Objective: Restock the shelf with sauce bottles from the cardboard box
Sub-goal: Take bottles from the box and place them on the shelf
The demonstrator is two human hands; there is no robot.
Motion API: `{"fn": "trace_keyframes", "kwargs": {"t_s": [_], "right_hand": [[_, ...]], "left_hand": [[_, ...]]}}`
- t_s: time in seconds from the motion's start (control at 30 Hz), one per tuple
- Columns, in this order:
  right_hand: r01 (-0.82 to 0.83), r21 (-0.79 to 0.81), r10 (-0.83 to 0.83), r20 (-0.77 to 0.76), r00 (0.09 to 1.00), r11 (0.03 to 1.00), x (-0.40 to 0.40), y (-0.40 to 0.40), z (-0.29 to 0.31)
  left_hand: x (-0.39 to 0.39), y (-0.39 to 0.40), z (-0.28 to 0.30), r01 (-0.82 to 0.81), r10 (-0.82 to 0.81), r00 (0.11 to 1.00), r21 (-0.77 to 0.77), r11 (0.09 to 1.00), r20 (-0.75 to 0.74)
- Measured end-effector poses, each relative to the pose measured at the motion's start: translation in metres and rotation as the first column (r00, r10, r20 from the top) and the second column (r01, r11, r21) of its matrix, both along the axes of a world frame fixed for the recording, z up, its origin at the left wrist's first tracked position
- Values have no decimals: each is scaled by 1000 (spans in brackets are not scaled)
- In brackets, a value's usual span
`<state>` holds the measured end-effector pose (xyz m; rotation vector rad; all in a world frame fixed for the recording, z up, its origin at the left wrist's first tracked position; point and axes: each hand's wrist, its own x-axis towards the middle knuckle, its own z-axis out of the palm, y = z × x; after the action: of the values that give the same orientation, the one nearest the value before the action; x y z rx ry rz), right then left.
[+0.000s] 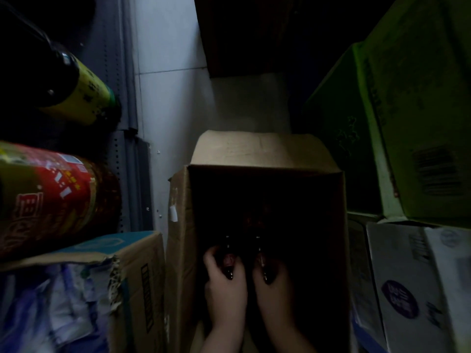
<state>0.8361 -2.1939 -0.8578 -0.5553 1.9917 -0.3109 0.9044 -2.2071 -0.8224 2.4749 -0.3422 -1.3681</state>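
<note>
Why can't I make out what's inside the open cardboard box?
Head view: the cardboard box interior is deep in shadow, only faint glints show on the two dark bottles gripped by the left hand and right hand; the labelled bottles at left are smeared and bent by the wide lens.

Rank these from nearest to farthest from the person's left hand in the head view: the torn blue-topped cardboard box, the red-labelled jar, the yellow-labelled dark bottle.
1. Torn blue-topped cardboard box, just left of the left hand.
2. Red-labelled jar, higher, far left.
3. Yellow-labelled dark bottle, top left.
</note>
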Motion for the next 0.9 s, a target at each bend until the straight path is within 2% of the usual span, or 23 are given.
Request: {"fn": "trace_keyframes", "kwargs": {"t_s": [0.17,0.3,0.43,0.57,0.7,0.8,0.83,0.9], "right_hand": [[43,-80,-49,-74,996,996,3,-7,25],[-2,-88,-7,-98,995,996,-5,-5,37],[-137,-99,122,-148,981,986,-13,-4,38],[-156,-143,133,-161,978,977,-14,5,26],[-213,-256,187,-123,975,943,-23,3,8],[-303,-388,274,-130,953,870,-31,-2,0],[-301,-407,293,-84,952,862,-33,-3,-2],[-226,-382,276,82,958,896,-34,-5,1]], "left_hand": [[0,-5,19,-3,5,1000,-83,997,14],[4,-1,23,-9,12,999,-98,995,34],[4,14,16,75,-70,995,-69,995,78],[0,17,6,202,-183,974,-142,969,135],[9,14,-13,332,-276,935,-273,903,225],[17,17,-23,468,-368,869,-313,826,330],[17,20,-25,458,-360,878,-337,823,315],[17,25,-22,357,-305,933,-393,847,192]]}}
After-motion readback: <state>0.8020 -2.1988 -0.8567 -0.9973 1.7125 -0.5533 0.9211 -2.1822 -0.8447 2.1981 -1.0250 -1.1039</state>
